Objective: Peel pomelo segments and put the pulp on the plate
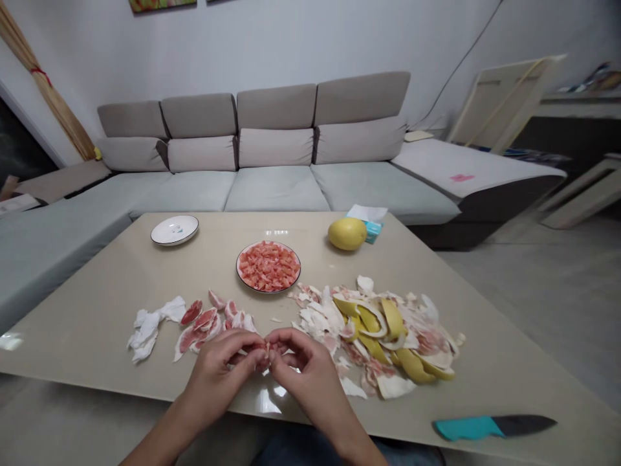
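Observation:
My left hand and my right hand meet at the front of the table, fingertips pinched together. Between them is a small piece of pink pomelo flesh, mostly covered by the fingers. Just beyond my left hand lie several pomelo segments, red inside with pale membrane. A plate heaped with peeled pink pomelo flesh stands farther back in the middle. Beside my right hand spreads a pile of yellow rind, white pith and torn membrane.
A whole yellow pomelo sits by a blue tissue box at the back right. At the back left is a white plate. Crumpled tissue lies left; a teal-handled knife rests near the front right edge. A sofa stands behind.

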A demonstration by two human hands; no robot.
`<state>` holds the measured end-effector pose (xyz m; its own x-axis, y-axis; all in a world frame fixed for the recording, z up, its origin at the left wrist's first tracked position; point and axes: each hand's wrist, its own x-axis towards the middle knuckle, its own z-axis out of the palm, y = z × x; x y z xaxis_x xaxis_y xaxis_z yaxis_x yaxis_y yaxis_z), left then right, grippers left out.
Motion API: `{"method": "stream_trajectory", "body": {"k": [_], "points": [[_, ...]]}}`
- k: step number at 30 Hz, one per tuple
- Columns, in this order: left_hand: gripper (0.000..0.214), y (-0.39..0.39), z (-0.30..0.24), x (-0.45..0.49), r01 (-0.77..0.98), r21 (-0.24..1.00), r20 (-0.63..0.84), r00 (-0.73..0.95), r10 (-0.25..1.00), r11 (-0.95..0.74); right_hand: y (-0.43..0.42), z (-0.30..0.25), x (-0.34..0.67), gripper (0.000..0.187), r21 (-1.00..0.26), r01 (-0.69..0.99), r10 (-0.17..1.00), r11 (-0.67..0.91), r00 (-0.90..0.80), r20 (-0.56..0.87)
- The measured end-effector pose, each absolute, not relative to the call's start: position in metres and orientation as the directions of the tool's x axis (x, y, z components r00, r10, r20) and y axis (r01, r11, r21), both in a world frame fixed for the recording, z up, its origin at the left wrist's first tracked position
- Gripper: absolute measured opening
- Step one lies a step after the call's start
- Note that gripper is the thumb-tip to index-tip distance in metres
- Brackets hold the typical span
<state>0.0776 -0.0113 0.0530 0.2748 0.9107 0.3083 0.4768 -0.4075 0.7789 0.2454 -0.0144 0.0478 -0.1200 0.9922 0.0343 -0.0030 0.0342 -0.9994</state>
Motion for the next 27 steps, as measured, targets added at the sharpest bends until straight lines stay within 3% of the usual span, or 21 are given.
{"method": "stream_trajectory", "body": {"k": [15,23,27], "points": [[0.009,-0.013,0.039,0.087,0.373,0.883,0.285,0.056,0.957,-0.285,-0.012,0.044,0.245,0.013,-0.970,0.157,0.981,0.187,-0.072,0.178],[0.010,-0.011,0.042,0.081,0.499,0.756,0.374,0.200,0.905,-0.423,-0.013,0.043,0.245,0.021,-0.918,0.259,0.954,0.299,-0.099,0.283],[0.011,-0.012,0.040,0.084,0.464,0.793,0.370,0.148,0.917,-0.395,-0.013,0.043,0.243,0.022,-0.907,0.277,0.949,0.316,-0.093,0.302]]}}
